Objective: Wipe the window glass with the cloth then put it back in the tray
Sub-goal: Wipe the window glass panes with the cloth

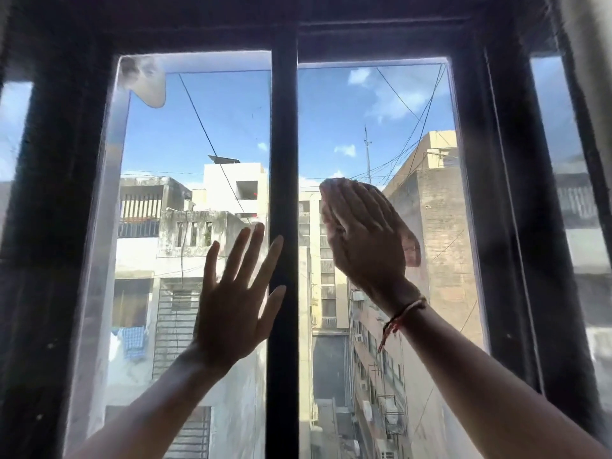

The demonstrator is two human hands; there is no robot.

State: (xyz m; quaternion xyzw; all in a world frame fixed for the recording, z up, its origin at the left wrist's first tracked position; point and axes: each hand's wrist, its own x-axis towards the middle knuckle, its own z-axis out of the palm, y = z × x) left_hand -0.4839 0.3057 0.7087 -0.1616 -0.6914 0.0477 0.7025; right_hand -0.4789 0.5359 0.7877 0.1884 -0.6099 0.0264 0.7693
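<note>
The window has two glass panes split by a dark upright bar (283,200). My right hand (361,236) lies flat against the right pane (381,120), pressing a pale cloth (410,243) to the glass; the cloth shows past my fingertips and along the hand's right side. A red thread bracelet (402,314) circles that wrist. My left hand (236,299) is spread with fingers apart, palm against the left pane (198,127) near the bar, holding nothing. The tray is out of view.
A dark frame (477,193) surrounds the panes, with narrow side panes at far left and far right. A pale smear or patch (145,82) sits in the left pane's top corner. Buildings and wires show outside through the glass.
</note>
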